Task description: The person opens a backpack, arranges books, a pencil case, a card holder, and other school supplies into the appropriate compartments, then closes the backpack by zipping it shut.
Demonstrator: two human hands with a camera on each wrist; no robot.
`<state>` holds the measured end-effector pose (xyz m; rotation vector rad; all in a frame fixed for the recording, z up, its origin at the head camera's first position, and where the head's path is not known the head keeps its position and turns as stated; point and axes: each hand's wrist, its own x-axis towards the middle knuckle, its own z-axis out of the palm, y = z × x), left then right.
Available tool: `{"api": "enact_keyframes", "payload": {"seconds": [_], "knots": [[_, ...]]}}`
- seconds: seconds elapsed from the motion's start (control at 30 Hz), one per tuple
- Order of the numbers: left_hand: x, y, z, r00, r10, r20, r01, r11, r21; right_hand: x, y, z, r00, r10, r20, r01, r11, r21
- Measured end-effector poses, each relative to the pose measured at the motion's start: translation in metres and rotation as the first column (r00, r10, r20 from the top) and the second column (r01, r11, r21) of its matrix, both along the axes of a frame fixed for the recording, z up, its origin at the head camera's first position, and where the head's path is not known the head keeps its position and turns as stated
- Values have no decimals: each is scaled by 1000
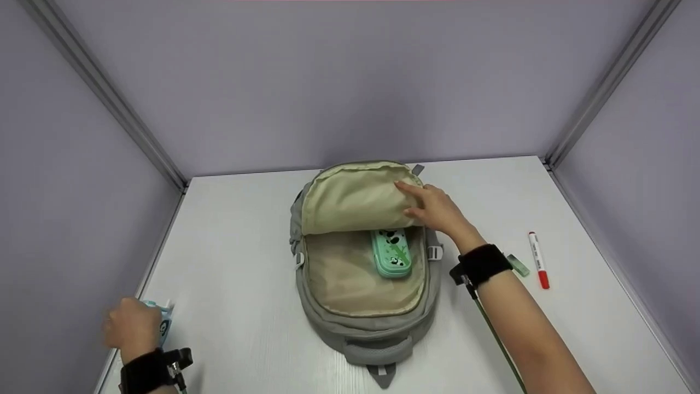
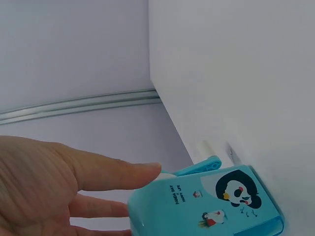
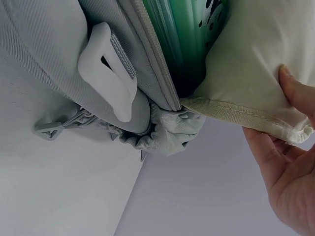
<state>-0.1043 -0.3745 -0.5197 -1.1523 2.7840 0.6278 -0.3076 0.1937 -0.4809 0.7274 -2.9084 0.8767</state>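
A grey backpack [image 1: 367,328] lies on the table with its front flap [image 1: 350,202] folded back, showing a beige lining. My right hand [image 1: 435,208] pinches the flap's edge; in the right wrist view the thumb presses the lining and the fingers sit behind the hem. Inside the bag is a mint-green pencil case [image 1: 392,254] with panda prints, its far end under the flap. At the table's left edge my left hand [image 1: 134,325] holds a light-blue panda-print pencil sharpener [image 2: 206,201] with a crank-like arm [image 2: 199,166], thumb at its rounded end.
Right of the backpack lie a red-capped marker [image 1: 538,260] and a small green block [image 1: 517,265], partly behind my right wrist band. Purple-grey panels [image 1: 350,82] enclose the white table [image 1: 235,246] at the back and sides.
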Motion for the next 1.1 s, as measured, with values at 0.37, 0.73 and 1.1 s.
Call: {"api": "enact_keyframes", "payload": {"seconds": [0.37,0.73,1.1], "knots": [[13,0,-8,997,40,-70,-43,998,-46,0,0,0,1000,2,7,-2,1000,-8],[-2,28,-4,965,-46,-258,19,994,-103,1,1,-2,1000,3,23,-3,1000,4],[-25,116,34,747,-357,-560,257,933,-252,2,3,1,1000,-13,22,13,1000,1]]}}
